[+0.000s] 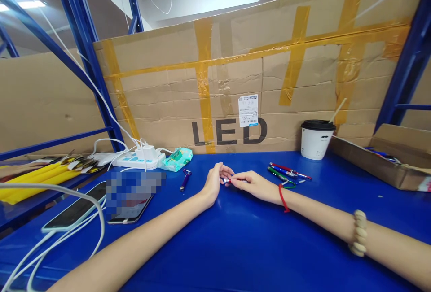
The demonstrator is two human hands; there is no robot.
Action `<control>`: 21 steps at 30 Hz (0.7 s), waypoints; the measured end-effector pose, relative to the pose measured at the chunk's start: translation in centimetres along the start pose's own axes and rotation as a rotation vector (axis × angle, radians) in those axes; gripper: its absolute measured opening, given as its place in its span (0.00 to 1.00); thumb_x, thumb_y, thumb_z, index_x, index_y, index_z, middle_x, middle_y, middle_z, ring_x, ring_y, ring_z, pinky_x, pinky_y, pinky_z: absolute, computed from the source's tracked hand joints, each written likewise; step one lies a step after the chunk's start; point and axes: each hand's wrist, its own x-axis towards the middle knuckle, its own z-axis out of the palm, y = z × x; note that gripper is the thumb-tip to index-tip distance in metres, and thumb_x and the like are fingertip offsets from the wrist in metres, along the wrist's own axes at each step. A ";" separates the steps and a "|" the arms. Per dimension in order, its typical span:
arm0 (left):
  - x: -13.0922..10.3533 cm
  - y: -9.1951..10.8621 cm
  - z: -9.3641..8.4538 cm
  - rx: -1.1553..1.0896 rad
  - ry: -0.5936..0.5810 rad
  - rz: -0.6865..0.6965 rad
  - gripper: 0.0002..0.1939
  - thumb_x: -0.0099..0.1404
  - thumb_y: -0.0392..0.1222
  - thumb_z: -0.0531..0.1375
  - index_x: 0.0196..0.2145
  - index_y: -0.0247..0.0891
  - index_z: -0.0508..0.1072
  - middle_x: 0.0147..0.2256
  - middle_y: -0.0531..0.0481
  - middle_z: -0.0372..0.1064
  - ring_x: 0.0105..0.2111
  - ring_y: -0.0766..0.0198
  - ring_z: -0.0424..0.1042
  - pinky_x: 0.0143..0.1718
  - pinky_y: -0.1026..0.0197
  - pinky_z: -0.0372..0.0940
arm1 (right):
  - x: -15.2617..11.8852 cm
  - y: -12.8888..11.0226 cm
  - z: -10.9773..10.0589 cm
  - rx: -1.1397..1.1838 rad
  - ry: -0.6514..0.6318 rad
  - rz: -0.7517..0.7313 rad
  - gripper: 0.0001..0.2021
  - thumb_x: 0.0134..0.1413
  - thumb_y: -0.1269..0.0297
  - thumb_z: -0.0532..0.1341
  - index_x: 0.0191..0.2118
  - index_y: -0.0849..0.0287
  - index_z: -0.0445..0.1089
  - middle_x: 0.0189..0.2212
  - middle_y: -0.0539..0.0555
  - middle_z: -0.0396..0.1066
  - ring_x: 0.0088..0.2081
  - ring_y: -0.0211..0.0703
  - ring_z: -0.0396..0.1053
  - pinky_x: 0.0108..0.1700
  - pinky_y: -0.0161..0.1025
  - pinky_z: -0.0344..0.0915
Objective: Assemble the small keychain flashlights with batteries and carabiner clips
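Note:
Both my hands meet above the middle of the blue table. My right hand (257, 185) pinches a small red and silver piece (226, 180) between thumb and fingertips; most of it is hidden, so its kind is unclear. My left hand (214, 183) is curled around the piece's silver end, its fingers partly hidden. To the left lies a short purple stick with a crosswise silver-tipped top (185, 180). Right of my hands is a small bunch of red, blue and green pen-like sticks (286, 172), with a green cord loop beside them.
A lidded paper cup (314, 141) with a straw stands behind an open cardboard box (400, 166) at right. On the left are two phones (79, 207), white cables, a power strip (136, 159) and a green packet (180, 158). A cardboard sheet (161, 103) walls the back.

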 end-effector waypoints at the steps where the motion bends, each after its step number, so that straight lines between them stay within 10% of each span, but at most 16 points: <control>1: 0.0 0.1 0.0 0.002 0.001 -0.005 0.21 0.58 0.46 0.42 0.19 0.34 0.66 0.18 0.51 0.61 0.18 0.68 0.59 0.23 0.65 0.52 | 0.0 0.0 0.0 -0.003 0.006 0.001 0.24 0.52 0.47 0.50 0.37 0.63 0.71 0.27 0.50 0.67 0.27 0.35 0.57 0.29 0.33 0.52; 8: -0.2 0.1 -0.4 -0.018 0.200 0.065 0.16 0.55 0.44 0.45 0.26 0.33 0.68 0.27 0.49 0.64 0.24 0.67 0.62 0.25 0.66 0.53 | 0.1 0.7 -0.6 -0.066 0.085 -0.009 0.23 0.52 0.48 0.51 0.35 0.64 0.72 0.29 0.53 0.70 0.30 0.38 0.61 0.32 0.34 0.56; 21: -0.6 0.7 -0.3 0.023 0.129 0.055 0.21 0.53 0.50 0.43 0.25 0.34 0.69 0.31 0.45 0.66 0.30 0.62 0.66 0.29 0.64 0.57 | -0.1 1.1 -2.8 0.053 -0.046 0.075 0.26 0.47 0.44 0.53 0.39 0.63 0.72 0.19 0.46 0.55 0.22 0.31 0.49 0.24 0.32 0.49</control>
